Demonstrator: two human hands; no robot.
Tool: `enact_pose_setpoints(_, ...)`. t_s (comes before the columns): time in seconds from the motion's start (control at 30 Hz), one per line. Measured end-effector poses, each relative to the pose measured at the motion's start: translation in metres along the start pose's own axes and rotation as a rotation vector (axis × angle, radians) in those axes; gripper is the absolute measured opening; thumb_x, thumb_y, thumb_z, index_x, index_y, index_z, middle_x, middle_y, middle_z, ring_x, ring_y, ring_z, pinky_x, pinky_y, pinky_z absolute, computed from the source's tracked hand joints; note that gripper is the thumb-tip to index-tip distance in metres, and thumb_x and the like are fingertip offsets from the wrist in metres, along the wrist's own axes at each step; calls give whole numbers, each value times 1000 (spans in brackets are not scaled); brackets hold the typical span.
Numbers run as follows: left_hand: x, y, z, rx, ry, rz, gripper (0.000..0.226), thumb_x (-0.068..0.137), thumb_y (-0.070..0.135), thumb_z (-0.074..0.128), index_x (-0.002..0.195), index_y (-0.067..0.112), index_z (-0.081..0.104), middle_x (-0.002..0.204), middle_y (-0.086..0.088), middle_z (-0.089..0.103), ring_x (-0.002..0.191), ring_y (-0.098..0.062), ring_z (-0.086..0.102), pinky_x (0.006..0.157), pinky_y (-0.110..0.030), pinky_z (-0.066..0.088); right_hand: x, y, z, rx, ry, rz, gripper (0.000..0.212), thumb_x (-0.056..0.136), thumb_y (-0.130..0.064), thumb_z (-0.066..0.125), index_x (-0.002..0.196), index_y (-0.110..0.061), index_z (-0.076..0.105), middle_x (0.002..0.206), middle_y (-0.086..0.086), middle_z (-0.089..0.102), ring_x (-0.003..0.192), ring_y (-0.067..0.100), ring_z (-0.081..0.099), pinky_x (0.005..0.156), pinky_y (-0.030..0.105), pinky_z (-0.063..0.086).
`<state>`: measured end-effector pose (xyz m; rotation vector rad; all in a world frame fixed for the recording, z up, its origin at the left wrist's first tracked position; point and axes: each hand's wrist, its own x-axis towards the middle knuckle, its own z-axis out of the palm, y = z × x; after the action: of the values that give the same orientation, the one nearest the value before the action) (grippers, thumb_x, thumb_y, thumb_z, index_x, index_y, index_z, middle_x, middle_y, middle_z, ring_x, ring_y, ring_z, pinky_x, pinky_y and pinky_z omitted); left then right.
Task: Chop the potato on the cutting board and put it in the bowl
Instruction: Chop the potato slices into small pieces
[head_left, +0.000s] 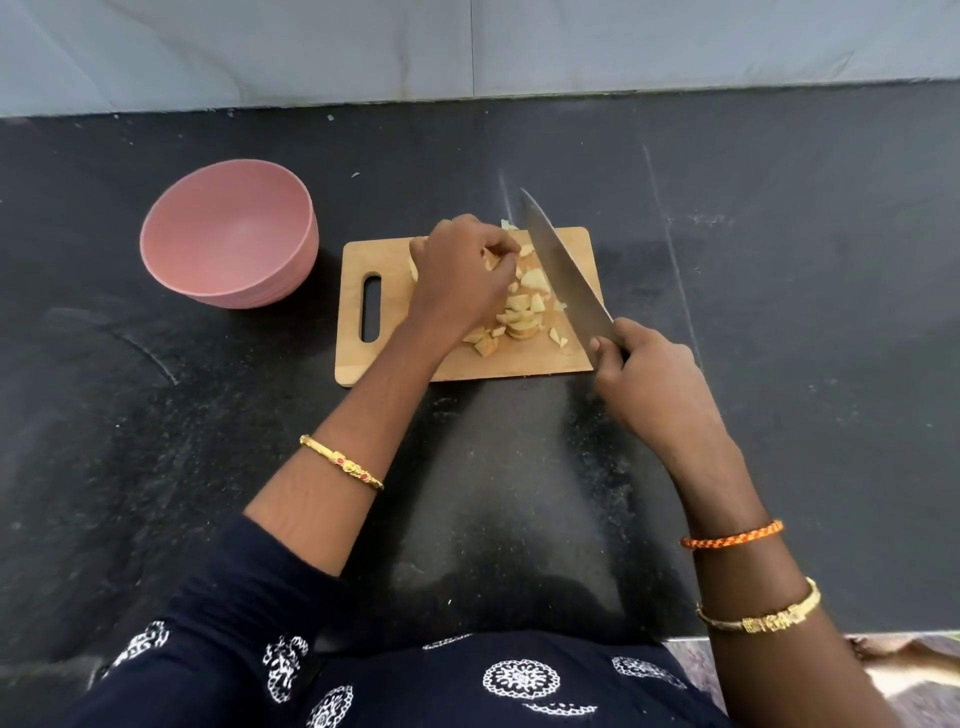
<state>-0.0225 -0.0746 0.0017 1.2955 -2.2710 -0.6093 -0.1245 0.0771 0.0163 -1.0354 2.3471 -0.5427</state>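
Potato (522, 306) lies chopped on the cutting board (395, 358), mostly in a loose heap of pale chunks toward the board's right half. Pieces too many and too overlapped to count; well over a dozen show, and some are hidden under the left hand. One stack of slices near the board's near edge looks not yet diced.

Left hand (462, 275) rests over the heap, fingers curled down onto the pieces and holding them bunched. Judged purpose: keep the chunks from scattering and present them to the blade with fingertips tucked back.

Right hand (649, 374) is wrapped closed round the handle of the knife (563, 270), just off the board's right near corner. Blade runs diagonally across the board's right side, tip past the far edge. Whether the edge touches the board cannot be told. Blade lies just right of the heap, which suits either another cut or sweeping pieces together.

Bowl (228, 234), pink, sits left of the board, near its slotted handle end, not touching. Nothing visible inside. Likely placed there for a short transfer.

Counts: one board, one knife, one bowl, two hands. Bangles: one on the left forearm, two on the right.

Judgement: chopping nearly done; transfer not begun.
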Motion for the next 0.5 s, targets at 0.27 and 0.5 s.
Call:
enact_pose_setpoints(0.27,-21,-35,-1,-14,56,-98,42,81,32,64,122,24,57,130,0,45,126,-17,36,104,-36,26,0,11,4,24,107,73,35,98,-29,42,66,-16,34,65,2,48,61,20,45,61,31,35)
enact_pose_setpoints(0.5,-17,-47,6,-120,-4,-142,48,87,28,61,132,16,48,129,-3,46,124,-16,41,102,-21,29,-5,0,23,-16,33,5,20,99,-32,40,88,-17,48,76,6,55,73,27,52,64,34,41)
